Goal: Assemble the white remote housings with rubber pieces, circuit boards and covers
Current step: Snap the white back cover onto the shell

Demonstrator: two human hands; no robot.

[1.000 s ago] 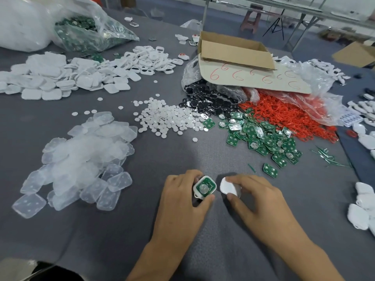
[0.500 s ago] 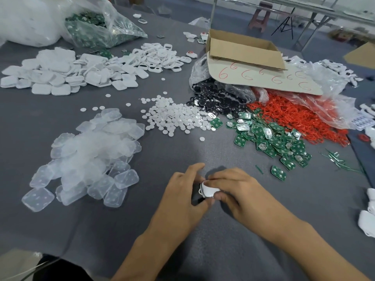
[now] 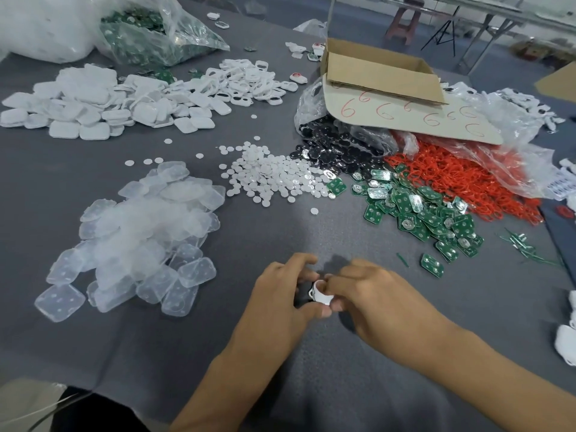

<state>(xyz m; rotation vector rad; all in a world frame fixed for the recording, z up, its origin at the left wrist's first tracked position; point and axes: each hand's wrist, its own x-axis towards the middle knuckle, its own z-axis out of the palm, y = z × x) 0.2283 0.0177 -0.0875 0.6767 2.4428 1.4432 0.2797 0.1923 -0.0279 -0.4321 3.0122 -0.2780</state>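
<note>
Grey cloth-covered work table (image 3: 93, 338) under even, soft light; beyond it a blue-grey floor (image 3: 274, 9), a reddish-brown stool (image 3: 405, 21) and a metal table frame (image 3: 486, 29).

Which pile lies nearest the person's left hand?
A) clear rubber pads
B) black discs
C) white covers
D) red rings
A: the clear rubber pads lie just beside the left hand, which grips the white remote housing; the other piles sit much farther off.

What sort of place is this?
Probably a small-parts assembly workshop: a grey table heaped with piles of green circuit boards, white housings and clear rubber pieces; left hand and right hand grip a white remote.
</note>
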